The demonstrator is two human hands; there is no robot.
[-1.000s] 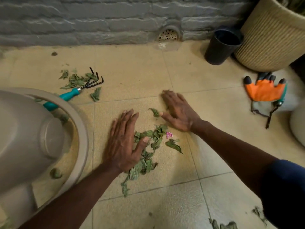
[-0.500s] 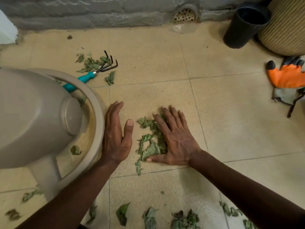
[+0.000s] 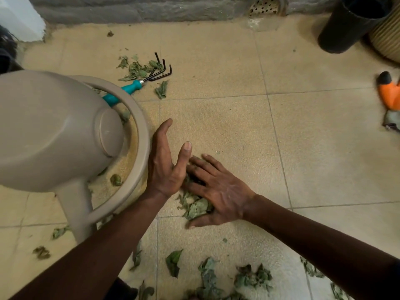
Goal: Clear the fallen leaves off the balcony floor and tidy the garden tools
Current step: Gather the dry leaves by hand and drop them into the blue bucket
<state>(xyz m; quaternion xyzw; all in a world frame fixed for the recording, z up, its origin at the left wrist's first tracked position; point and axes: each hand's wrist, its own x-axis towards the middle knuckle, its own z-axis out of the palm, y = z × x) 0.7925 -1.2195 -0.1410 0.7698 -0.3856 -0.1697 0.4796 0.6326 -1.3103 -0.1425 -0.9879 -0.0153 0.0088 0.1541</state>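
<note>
**Leaves could spill out of the squeeze**

At the left of the frame the beige watering can (image 3: 54, 131) stands just beside the back of our left hand (image 3: 164, 167). We judge that a wide scooping move could knock its loop handle.

The left hand stands on its edge in mid-frame with its fingers straight and thumb raised. It grips nothing and serves as a wall. To its right, our right hand (image 3: 218, 191) lies flat with its fingers spread on the leaf pile (image 3: 195, 207), pressing it toward the left palm. Neither hand is clenched.

Some leaves poke out below the right hand. If we lift before both palms close under the heap, we expect these light pieces to drop back onto the tiles. Pressing hard may crumble them into bits that are harder to gather.

The pile lies at the centre, between the hands, and its leaves are dull green, curled and crumpled. In the upper left, more leaves lie around the hand rake (image 3: 134, 84). It has black bent tines, and its teal handle runs partly behind the can's loop. Loose leaves (image 3: 207, 276) are strewn along the bottom edge. An orange glove (image 3: 389, 94), blurred, sits at the right edge.
</note>
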